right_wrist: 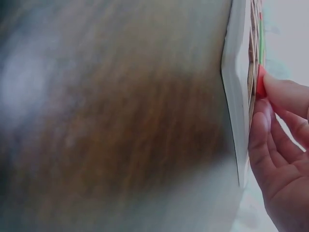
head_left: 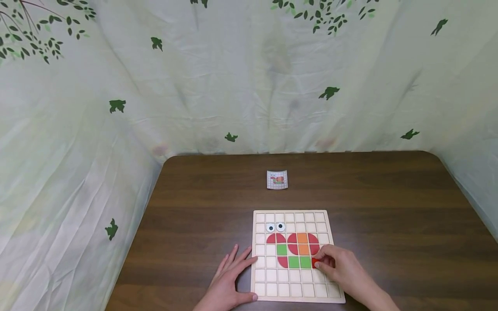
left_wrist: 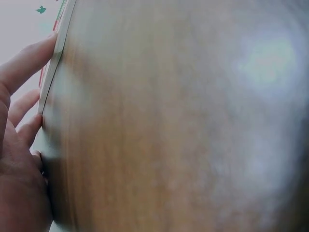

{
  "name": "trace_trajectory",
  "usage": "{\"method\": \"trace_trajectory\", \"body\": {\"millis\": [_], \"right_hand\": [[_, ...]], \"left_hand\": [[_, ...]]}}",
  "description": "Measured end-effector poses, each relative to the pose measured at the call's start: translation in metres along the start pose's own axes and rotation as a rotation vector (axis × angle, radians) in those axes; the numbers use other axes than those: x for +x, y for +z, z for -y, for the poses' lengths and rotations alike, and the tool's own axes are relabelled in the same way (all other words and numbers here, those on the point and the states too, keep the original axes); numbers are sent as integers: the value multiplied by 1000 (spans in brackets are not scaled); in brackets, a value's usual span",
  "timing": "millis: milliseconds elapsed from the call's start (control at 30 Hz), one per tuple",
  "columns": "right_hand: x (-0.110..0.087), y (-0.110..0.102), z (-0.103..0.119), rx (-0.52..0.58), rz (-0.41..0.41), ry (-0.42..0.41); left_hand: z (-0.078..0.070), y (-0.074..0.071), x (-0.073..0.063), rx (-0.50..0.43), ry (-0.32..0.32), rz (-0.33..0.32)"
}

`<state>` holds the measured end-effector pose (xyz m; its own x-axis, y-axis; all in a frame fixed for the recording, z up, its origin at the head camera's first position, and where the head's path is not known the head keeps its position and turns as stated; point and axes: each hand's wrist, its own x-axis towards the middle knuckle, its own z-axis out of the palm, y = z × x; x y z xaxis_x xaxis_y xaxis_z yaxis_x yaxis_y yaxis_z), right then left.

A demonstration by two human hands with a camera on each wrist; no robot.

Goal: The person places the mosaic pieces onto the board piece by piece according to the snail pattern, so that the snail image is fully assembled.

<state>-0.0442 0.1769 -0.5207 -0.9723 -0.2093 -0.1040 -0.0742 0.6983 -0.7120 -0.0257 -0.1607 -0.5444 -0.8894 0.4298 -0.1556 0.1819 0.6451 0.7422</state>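
A wooden grid board (head_left: 272, 288) lies on the table with red, green and orange tiles and two googly-eye pieces (head_left: 275, 226) in its cells. My right hand (head_left: 344, 267) pinches a red tile (head_left: 314, 262) between thumb and fingers at the right end of the lowest tile row, beside a green tile (head_left: 305, 262). The right wrist view shows this red tile (right_wrist: 261, 83) at the board's surface. My left hand (head_left: 229, 280) spreads its fingers along the board's left edge, with thumb and fingertips touching it. In the left wrist view, the fingers (left_wrist: 30, 60) rest against the board's side (left_wrist: 57, 55).
A small picture card (head_left: 277, 180) with a coloured pattern on a grid lies behind the board. The brown wooden table (head_left: 202, 224) reaches back to a pale curtain (head_left: 233, 86) printed with leaves and birds, which also hangs along both sides.
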Motion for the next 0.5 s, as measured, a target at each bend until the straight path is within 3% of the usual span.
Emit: {"method": "trace_trajectory", "body": {"millis": [167, 300, 400, 500], "right_hand": [[-2, 3, -1, -20, -44, -54], [-3, 4, -1, -48, -60, -37], [-3, 4, -1, -51, -58, -17], [-4, 3, -3, -33, -62, -59]], "left_hand": [[-1, 0, 0, -2, -26, 17], [-3, -1, 0, -10, -49, 27], [-2, -1, 0, -5, -35, 18], [-1, -1, -1, 3, -14, 7]]}}
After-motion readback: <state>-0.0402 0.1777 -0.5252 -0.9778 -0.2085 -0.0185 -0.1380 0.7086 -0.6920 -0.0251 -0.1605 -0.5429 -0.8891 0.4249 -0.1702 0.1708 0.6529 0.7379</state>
